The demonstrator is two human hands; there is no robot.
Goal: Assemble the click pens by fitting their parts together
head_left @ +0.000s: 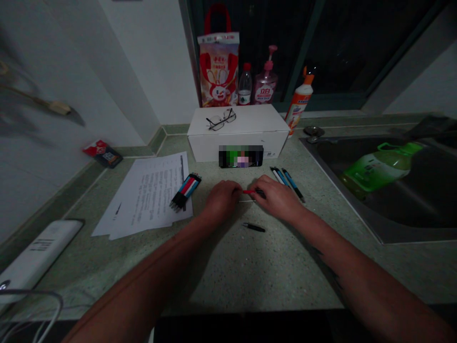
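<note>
Between my two hands is a red and black pen part [249,191], held level just above the counter. My left hand [223,197] is closed around its left end, and my right hand [276,196] pinches its black right end. Beneath them a thin white refill [247,201] lies on the counter. Closer to me rests a black pen half with a silver tip [253,227]. Several pens [287,182] with blue and white barrels lie beside my right hand. To the left, a stack of pens [185,191] in black, blue, red and white sits on printed sheets [150,195].
A phone [241,157] leans on a white box [237,138] with glasses [221,119] on top. At the right is a sink [374,228] holding a green jug [383,166]. Bottles and a bag [218,71] stand behind. A white power strip [41,250] lies left.
</note>
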